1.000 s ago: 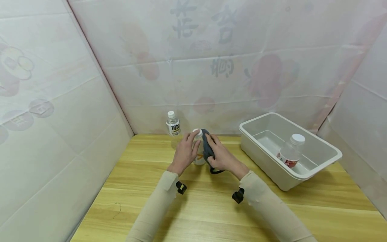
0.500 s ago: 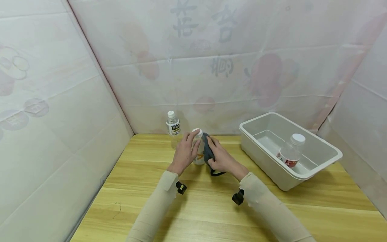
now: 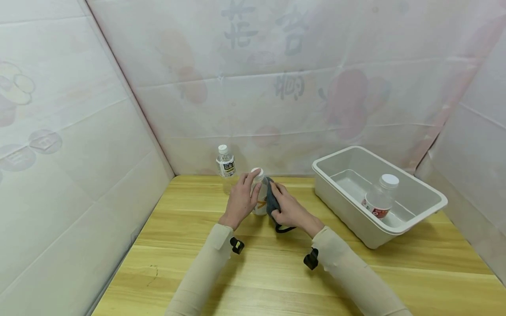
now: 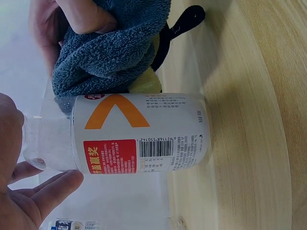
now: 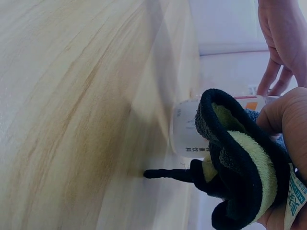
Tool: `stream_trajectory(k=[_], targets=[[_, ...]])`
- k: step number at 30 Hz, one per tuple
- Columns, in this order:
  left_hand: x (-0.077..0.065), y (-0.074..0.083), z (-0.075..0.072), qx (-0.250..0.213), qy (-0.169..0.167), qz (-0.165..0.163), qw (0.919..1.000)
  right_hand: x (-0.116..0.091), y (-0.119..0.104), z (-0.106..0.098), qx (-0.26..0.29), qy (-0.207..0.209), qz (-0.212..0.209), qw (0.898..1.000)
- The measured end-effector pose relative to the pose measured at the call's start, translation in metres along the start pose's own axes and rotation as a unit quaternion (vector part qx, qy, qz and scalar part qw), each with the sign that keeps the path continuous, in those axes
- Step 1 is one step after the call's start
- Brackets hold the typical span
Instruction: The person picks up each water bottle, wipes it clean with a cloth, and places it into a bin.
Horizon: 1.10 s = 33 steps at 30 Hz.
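Observation:
A clear plastic bottle (image 4: 139,139) with a white label, an orange mark and a white cap stands upright on the wooden table. My left hand (image 3: 241,197) grips its upper part, fingers around the neck and shoulder. In my right hand (image 3: 291,208) is a bunched dark blue-grey cloth (image 4: 110,57) with a yellow side and a black loop. The cloth lies against the right side of the bottle in the left wrist view. Seen from the right wrist, the folded cloth (image 5: 240,163) hides part of the bottle (image 5: 187,127).
Behind and to the left, a second clear bottle (image 3: 227,166) with a white cap stands near the back wall. At the right sits a light grey bin (image 3: 348,215) holding another white-capped bottle (image 3: 381,197). Fabric walls (image 3: 253,105) enclose the table (image 3: 189,245).
My right hand and the cloth have slid slightly down along the bottle's side. The left hand and the bottle stay in place.

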<state>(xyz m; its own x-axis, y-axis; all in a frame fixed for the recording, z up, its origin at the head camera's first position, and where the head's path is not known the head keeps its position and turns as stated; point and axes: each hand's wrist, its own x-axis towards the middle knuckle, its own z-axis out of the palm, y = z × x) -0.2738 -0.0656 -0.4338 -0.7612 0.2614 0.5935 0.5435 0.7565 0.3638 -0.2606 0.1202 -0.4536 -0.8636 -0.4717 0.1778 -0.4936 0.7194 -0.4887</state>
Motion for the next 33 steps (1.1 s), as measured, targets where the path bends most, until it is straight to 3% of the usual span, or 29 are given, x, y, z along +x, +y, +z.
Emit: stream_trajectory(k=[33], targets=[[0.0013, 0.0033, 0.0022, 0.019, 0.008, 0.005, 0.9998, -0.0041, 0.0048, 0.0073, 0.003, -0.024, 0.021, 1.0]])
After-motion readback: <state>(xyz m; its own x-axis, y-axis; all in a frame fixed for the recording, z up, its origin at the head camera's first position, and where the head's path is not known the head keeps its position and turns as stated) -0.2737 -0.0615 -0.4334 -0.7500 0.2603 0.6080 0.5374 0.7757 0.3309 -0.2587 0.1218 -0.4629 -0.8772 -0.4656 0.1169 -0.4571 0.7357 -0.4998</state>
